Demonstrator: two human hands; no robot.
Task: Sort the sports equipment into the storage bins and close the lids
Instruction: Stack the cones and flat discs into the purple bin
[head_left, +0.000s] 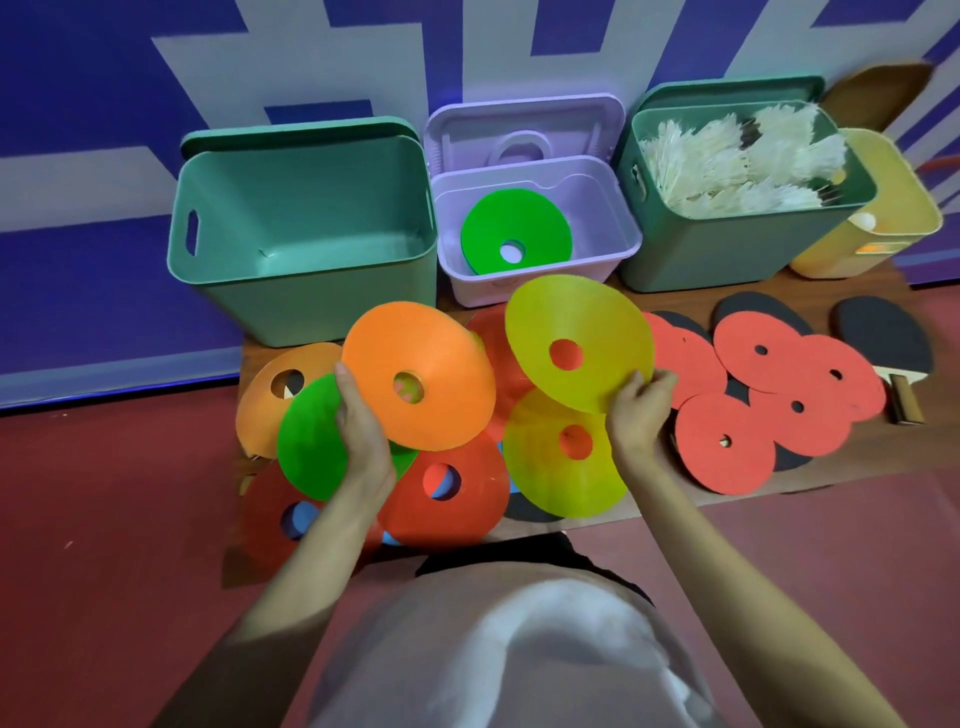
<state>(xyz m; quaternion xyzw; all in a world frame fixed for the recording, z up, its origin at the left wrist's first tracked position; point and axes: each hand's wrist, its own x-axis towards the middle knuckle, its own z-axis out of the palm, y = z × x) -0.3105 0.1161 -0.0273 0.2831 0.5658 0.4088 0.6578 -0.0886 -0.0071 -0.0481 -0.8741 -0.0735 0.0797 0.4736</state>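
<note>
Hands work over a spread of flat disc cones on a brown mat (810, 480) laid on the red floor. The left hand (363, 436) grips the near edge of an orange disc cone (415, 374), thumb on top and the other fingers hidden beneath it, holding it tilted above the pile. The right hand (636, 408) pinches the lower right rim of a yellow disc cone (579, 343), fingers curled round the edge, and it too is lifted and tilted, just in front of the lilac bin (540, 244).

That bin stands open with its lid propped behind it, and a green disc cone (514, 228) lies inside. To its left an empty green bin (301, 244) stands open; to its right a second green bin (748, 202) holds white feathered shuttlecocks (727, 161), with a yellow bin (883, 208) beside it at the far right.

More cones, orange, green, red and yellow, overlap under the hands. Red table tennis bats (769, 384) lie heaped on the mat to the right.
</note>
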